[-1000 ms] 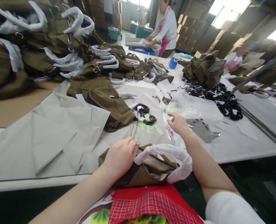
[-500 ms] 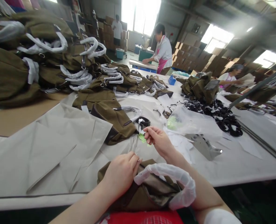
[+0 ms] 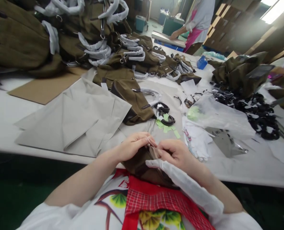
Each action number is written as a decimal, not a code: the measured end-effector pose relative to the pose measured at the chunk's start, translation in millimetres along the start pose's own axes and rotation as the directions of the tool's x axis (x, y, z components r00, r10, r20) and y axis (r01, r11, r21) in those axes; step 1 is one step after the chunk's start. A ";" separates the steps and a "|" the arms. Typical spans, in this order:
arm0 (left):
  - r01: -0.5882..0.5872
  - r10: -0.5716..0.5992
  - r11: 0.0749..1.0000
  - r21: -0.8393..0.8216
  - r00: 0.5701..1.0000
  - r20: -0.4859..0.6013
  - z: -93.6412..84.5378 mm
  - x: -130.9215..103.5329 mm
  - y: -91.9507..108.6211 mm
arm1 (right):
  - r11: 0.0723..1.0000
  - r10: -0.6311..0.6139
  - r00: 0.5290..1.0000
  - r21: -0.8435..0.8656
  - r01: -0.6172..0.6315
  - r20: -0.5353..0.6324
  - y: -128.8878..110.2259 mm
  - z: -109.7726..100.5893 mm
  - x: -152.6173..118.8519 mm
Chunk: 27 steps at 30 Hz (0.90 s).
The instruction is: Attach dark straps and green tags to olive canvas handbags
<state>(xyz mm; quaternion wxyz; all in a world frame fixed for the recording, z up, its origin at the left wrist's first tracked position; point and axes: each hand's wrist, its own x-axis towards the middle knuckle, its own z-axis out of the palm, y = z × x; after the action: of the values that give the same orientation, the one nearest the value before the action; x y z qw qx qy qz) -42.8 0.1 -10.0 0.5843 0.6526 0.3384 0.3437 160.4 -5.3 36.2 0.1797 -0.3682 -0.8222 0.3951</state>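
Observation:
An olive-brown handbag (image 3: 142, 163) with dark trim rests at the table's front edge against my body, its opening facing up. My left hand (image 3: 133, 146) is closed on the bag's upper edge, beside a small metal stud. Close by on the right, my right hand (image 3: 177, 154) is pinched at the beige lining. Between the fingertips of both hands runs a thin pale thread (image 3: 152, 143); whether a needle is there I cannot make out. The bag's handle (image 3: 187, 182), wrapped in white film, arches below my right hand.
Another brown bag (image 3: 134, 102) lies ahead, near coiled dark straps (image 3: 164, 115) and green paper pieces (image 3: 167, 127). Grey sheets (image 3: 67, 118) cover the left. Bags (image 3: 17, 41) pile up behind. A clear plastic bag (image 3: 225, 111) and black straps (image 3: 264, 118) lie right. A co-worker (image 3: 197, 28) stands beyond.
My right hand has come down from above the table to the bag's edge, next to my left hand. The view has tipped downward and shows more of my apron.

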 end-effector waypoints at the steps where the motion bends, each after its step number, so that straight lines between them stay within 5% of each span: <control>1: 0.001 -0.001 1.000 -0.018 1.000 -0.002 0.0 0.2 -0.8 | 0.999 0.012 1.000 0.033 -0.013 0.017 0.0 0.1 -0.8; 8: 0.016 -0.014 1.000 0.023 0.998 -0.055 3.9 0.8 -0.7 | 0.959 0.099 0.989 0.253 -0.125 0.113 2.9 -5.9 -2.4; 18: 0.019 -0.015 0.997 0.076 0.998 -0.054 5.6 0.7 -2.5 | 0.959 0.170 0.977 0.209 -0.193 0.127 8.6 1.7 3.1; 27: -0.167 0.134 0.942 0.291 0.983 0.128 -7.6 -2.9 3.4 | 0.966 0.254 0.967 0.056 -0.253 -0.011 5.2 4.5 2.5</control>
<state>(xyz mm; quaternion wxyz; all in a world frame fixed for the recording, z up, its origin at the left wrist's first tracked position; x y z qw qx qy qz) -50.6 1.3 -6.2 0.4675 0.7752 0.3041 0.2967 158.5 -3.5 29.4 0.1450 -0.4689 -0.7557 0.4337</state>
